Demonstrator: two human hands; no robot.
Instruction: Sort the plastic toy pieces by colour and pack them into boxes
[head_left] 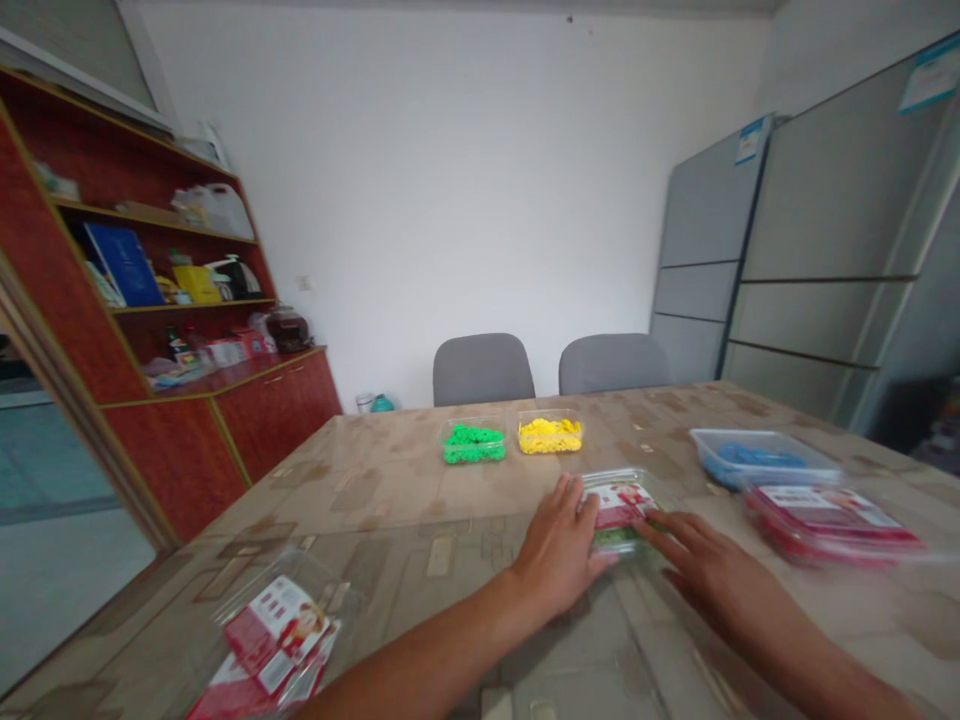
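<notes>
A clear plastic box (pixel 622 535) with a red and white label on its lid stands on the table in front of me, and something green shows inside. My left hand (pixel 555 548) grips its left side, the thumb at the near edge and the fingers along the far left. From the right, my right hand (pixel 701 565) reaches over with fingers stretched out, the fingertips at the label's right part. Beyond the box are a clear tub of green pieces (pixel 474 445) and a clear tub of yellow pieces (pixel 550 436).
Several clear lids with red labels (pixel 277 640) lie at the front left. To the right are a tub with blue contents (pixel 761 460) and a labelled box with red contents (pixel 832 525). Two grey chairs (pixel 484 370) stand behind the patterned table (pixel 390 540).
</notes>
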